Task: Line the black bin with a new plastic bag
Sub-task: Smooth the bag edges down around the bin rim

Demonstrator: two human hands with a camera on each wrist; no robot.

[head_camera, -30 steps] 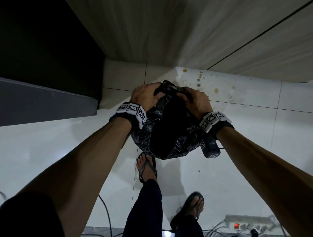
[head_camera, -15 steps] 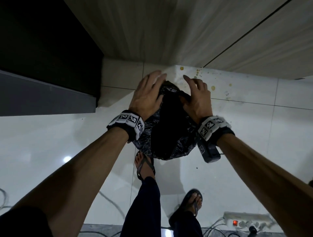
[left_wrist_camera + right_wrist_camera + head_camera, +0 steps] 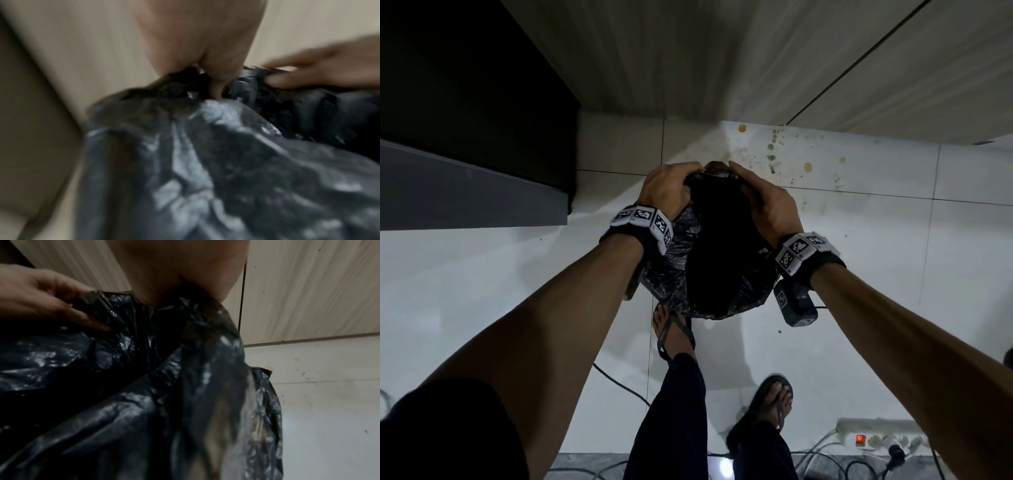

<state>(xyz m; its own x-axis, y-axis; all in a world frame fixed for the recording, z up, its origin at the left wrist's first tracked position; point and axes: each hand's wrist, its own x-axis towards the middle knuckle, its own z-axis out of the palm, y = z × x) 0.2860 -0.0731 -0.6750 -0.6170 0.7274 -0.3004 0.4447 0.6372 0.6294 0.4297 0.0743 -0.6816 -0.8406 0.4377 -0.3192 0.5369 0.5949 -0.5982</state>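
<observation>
The black bin [image 3: 719,253] stands on the white floor, with a crinkled black plastic bag [image 3: 671,263] draped over its rim and down its sides. Both hands are at the far rim. My left hand [image 3: 671,185] curls its fingers over the bag's edge on the left, and my right hand [image 3: 765,202] grips the edge on the right. In the left wrist view my left thumb [image 3: 216,68] presses into the bunched bag [image 3: 205,162], with the right hand's fingers [image 3: 304,76] beside it. In the right wrist view the right hand [image 3: 174,275] pinches the bag [image 3: 102,402].
Wooden cabinet doors [image 3: 722,58] rise just beyond the bin, and a dark cabinet [image 3: 465,102] stands at the left. The tiled floor [image 3: 859,212] is stained behind the bin. My sandalled feet [image 3: 674,332] are close to the bin. A power strip [image 3: 873,438] and cables lie at the lower right.
Half a second ago both hands had their fingers stretched out over the far rim. Now the fingers are curled down on the bag's edge again.
</observation>
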